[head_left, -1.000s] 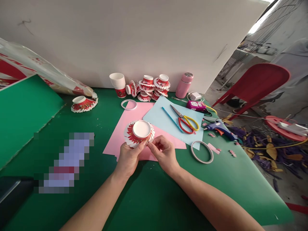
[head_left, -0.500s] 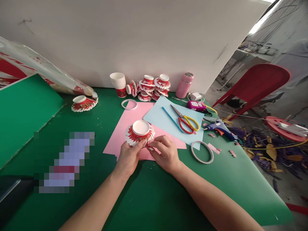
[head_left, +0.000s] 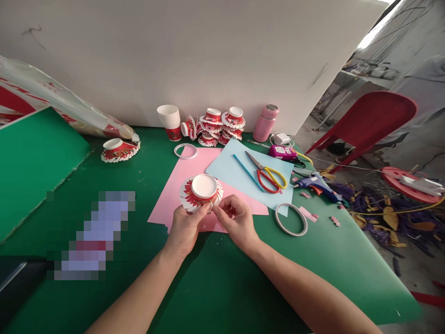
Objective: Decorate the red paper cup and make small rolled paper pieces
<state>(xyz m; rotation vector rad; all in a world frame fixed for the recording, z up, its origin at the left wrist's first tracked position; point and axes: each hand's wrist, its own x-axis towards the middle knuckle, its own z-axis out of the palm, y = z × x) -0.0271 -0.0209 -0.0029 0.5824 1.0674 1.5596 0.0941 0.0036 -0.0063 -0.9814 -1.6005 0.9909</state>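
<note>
My left hand [head_left: 185, 226] holds cut paper cup [head_left: 201, 191] from near side, fingers curled on fringe. My right hand [head_left: 235, 220] pinches one paper strip at cup's near right edge. Cup sits upside down, white bottom up, over pink paper [head_left: 181, 185]. Scissors [head_left: 267, 174] lie right on blue paper [head_left: 239, 178]. Tape ring [head_left: 291, 219] near right. More cut cups [head_left: 217, 125] far by wall.

Two tape rings [head_left: 291, 219], one scissors [head_left: 267, 174]
</note>
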